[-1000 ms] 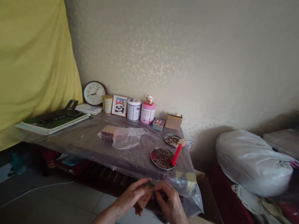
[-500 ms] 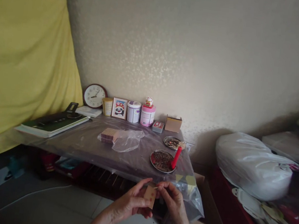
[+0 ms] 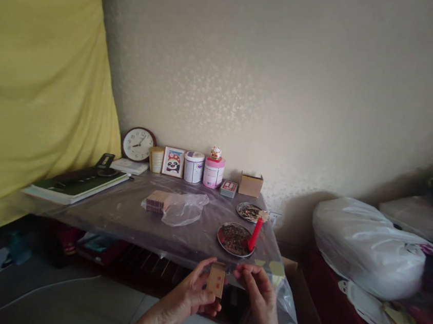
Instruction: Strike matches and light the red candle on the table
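My left hand [image 3: 192, 292] grips a small tan matchbox [image 3: 216, 280] with red marks, in front of the table's near edge. Just to the right, my right hand [image 3: 260, 290] is closed in a pinch at the thumb and fingertips. A thin pale matchstick showed in that pinch a moment ago; now it is hardly visible. Beyond the hands, a red candle [image 3: 256, 234] stands, tilted slightly, on the right side of a round metal plate [image 3: 220, 242] holding dark debris. Behind it a second metal plate [image 3: 239, 212] holds several used matchsticks [image 3: 252, 213].
A pack of matchboxes [image 3: 157, 201] in clear plastic lies on the covered table [image 3: 118, 212]. A clock [image 3: 139, 144], picture frame [image 3: 173, 162], tins [image 3: 193, 168] and cardboard box [image 3: 250, 184] line the wall. White bags [image 3: 366, 245] are at right, a yellow curtain [image 3: 42, 87] at left.
My right hand has moved slightly right, away from the matchbox, leaving a gap. The matchbox is turned more upright in my left hand. The view has tilted up slightly.
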{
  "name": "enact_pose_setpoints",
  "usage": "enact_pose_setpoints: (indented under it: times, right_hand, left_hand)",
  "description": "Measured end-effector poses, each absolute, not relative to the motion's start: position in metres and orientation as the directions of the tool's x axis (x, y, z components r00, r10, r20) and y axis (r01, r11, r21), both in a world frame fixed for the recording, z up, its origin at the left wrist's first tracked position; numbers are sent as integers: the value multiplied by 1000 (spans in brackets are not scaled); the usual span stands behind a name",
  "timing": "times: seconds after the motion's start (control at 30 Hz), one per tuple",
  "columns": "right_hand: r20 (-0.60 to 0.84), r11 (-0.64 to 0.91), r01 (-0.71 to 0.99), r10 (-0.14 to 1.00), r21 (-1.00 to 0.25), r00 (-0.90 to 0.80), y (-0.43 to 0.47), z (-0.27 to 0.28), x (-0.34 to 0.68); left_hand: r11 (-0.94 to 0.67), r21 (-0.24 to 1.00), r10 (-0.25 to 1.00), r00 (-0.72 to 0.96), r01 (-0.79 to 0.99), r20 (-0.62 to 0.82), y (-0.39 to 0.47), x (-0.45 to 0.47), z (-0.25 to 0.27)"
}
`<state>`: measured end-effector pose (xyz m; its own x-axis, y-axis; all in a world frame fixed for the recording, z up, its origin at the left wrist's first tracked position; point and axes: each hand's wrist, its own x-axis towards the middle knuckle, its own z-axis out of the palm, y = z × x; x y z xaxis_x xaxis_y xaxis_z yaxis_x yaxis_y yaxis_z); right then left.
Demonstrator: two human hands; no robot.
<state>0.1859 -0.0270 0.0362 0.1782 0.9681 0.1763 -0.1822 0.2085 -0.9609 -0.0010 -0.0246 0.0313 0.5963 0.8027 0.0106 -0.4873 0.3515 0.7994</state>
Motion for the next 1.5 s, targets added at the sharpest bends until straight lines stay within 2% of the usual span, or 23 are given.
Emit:
enact_pose_setpoints:
  times: [0.17,0.37,0.77,0.97,1.5]
  right_hand:
    - [296,292,135,955,-947,5,-34,33,177]
    - [384,397,365,917,-842,-113,-39,32,171]
    - [426,436,409,897,-801,-122,-37,30,168]
    - [412,408,429,907,-806,-87,-37,37,167]
    - [400,404,407,911,-819,-98,-41,49,167]
  left_hand:
    - [274,800,853,519,-533,53,-20,-5,32]
    - [253,791,865,497,-557,74,-19,-7,34]
    - [258,793,869,491,-552,58,-22,-2,40]
    - [223,804,879,471,-551,79,-20,0,36]
    - [143,903,895,442,-405,56,-13,1,29]
